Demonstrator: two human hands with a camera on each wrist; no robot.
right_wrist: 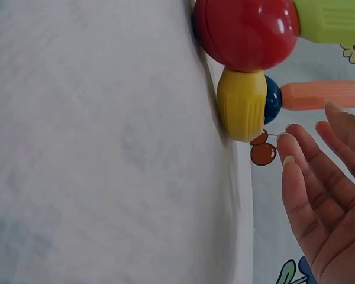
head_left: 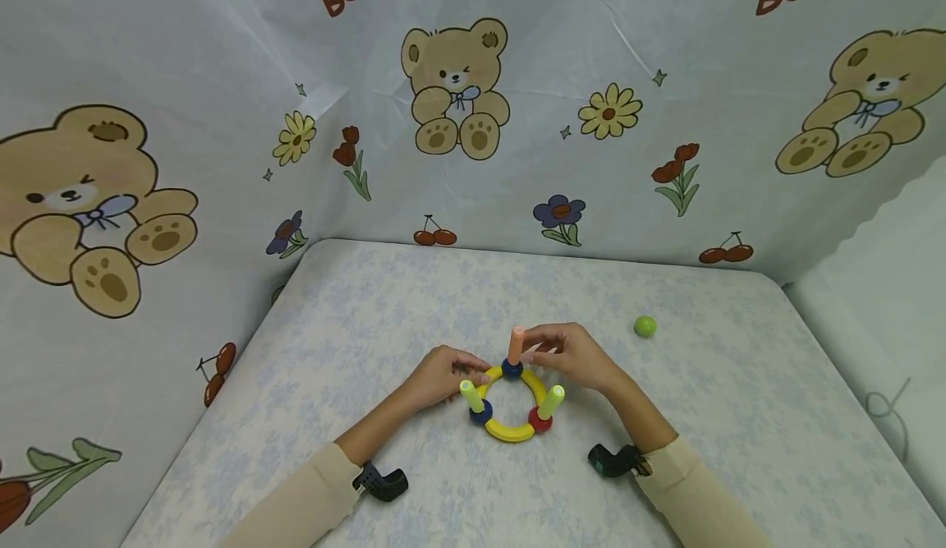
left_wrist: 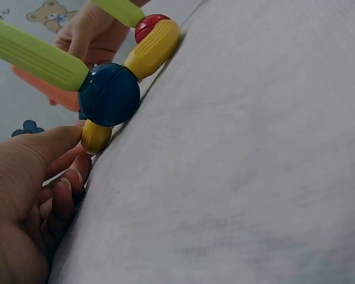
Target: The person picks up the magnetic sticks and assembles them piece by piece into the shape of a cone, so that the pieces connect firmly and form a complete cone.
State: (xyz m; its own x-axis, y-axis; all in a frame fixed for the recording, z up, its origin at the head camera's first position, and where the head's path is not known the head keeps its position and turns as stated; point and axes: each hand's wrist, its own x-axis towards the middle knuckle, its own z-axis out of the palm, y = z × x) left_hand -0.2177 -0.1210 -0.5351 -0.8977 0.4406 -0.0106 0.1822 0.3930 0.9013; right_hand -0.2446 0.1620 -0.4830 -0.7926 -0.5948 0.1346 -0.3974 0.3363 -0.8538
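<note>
On the table lies a ring of yellow curved pieces (head_left: 510, 432) joined by two blue balls (head_left: 480, 412) and a red ball (head_left: 541, 420). Two light green rods (head_left: 551, 402) and an orange rod (head_left: 516, 346) stand up from the balls. My left hand (head_left: 442, 377) pinches the yellow piece (left_wrist: 96, 137) at the ring's far left between thumb and fingers. Beside the orange rod is my right hand (head_left: 567, 354), its fingers loosely extended. In the right wrist view its thumb tip (right_wrist: 336, 109) overlaps the rod's edge; contact is unclear.
A small green ball (head_left: 645, 326) sits to the right on the pale patterned table (head_left: 369, 301). Behind the table hangs a white cloth (head_left: 532, 55) printed with bears and flowers. A thin pale cord (head_left: 887, 407) shows at the far right.
</note>
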